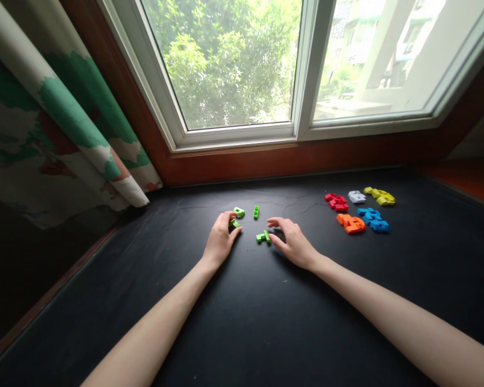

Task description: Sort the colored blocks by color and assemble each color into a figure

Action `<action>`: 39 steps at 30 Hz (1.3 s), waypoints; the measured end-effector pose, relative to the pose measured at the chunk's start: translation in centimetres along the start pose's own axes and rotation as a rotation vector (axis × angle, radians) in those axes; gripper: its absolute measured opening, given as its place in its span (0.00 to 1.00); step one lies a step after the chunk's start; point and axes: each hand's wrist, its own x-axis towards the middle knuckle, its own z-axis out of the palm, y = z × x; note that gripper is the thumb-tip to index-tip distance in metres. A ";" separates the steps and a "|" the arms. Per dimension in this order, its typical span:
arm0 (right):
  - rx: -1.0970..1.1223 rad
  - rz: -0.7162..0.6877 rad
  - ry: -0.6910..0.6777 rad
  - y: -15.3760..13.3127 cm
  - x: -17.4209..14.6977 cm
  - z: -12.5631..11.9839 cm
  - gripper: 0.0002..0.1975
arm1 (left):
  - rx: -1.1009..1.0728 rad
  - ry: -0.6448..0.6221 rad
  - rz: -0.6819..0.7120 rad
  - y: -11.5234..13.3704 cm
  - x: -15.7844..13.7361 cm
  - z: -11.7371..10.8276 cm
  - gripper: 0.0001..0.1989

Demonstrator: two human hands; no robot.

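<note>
My left hand (221, 237) rests on the black table, with thumb and fingers curled around a small green plastic block (235, 223) partly hidden by them. Just beyond its fingertips lies another green block (239, 212). A narrow, upright-looking green block (256, 212) stands apart between the two hands, slightly farther back. My right hand (292, 242) is open, thumb and fingers spread. Its thumb tip is right beside a pair of green pieces (263, 237); whether it touches them I cannot tell.
On the right side of the black table (242, 322) lie groups of red blocks (336, 202), white blocks (357, 196), yellow blocks (381, 195), orange blocks (350, 223) and blue blocks (373, 219). A window (234, 137) borders the back; a patterned curtain (84, 123) hangs at left.
</note>
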 end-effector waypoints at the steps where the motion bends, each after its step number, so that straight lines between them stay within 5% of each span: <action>1: 0.001 -0.001 0.001 0.0 0.0 0.0 0.14 | -0.027 0.022 0.035 0.1 -0.1 0.1 0.16; 8: 0.033 -0.100 -0.027 -0.3 0.1 -0.6 0.10 | -0.206 0.021 0.365 2.4 -1.1 0.7 0.25; 15: 0.109 -0.246 -0.100 -0.9 0.0 -1.0 0.08 | -0.186 -0.070 0.481 4.0 -2.0 0.7 0.22; 27: 0.221 -0.159 -0.023 -0.6 0.3 -1.3 0.07 | -0.147 -0.093 0.358 3.3 -1.2 0.7 0.09; 39: 0.216 -0.083 -0.008 -0.2 0.2 -0.9 0.07 | -0.244 -0.124 0.215 3.2 -1.1 0.8 0.07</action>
